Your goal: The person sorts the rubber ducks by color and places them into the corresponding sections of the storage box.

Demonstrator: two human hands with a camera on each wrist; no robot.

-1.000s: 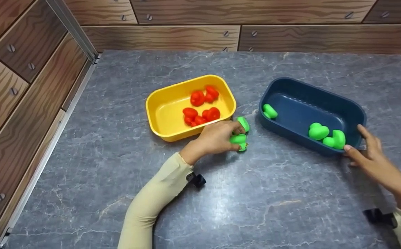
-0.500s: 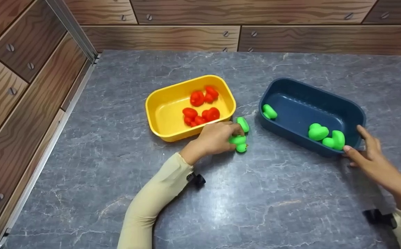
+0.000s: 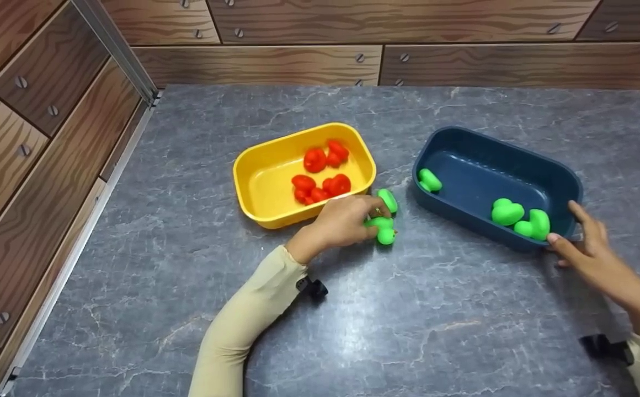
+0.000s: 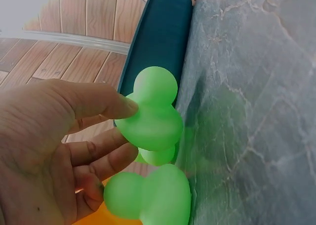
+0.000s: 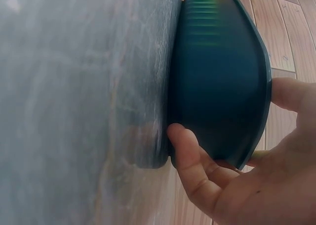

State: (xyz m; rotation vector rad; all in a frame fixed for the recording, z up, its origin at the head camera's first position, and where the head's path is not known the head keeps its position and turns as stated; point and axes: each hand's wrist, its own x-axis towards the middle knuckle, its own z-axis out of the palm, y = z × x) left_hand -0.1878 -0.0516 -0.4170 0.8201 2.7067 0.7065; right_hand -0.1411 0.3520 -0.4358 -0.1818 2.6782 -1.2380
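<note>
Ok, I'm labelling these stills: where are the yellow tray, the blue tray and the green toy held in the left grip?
Yellow tray (image 3: 266,186), head view, on its bare floor.
Blue tray (image 3: 474,177), head view, on its bare floor.
Green toy (image 4: 152,127), left wrist view, on its rounded body.

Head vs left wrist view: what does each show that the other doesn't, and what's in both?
Head only: the red toys, the green toys inside the blue bin, the left sleeve.

Left wrist only: the palm side of the left hand.

Both: that hand holding a green toy, another green toy close by, the blue bin, yellow bin (a sliver in the wrist view), table, wood panels.
</note>
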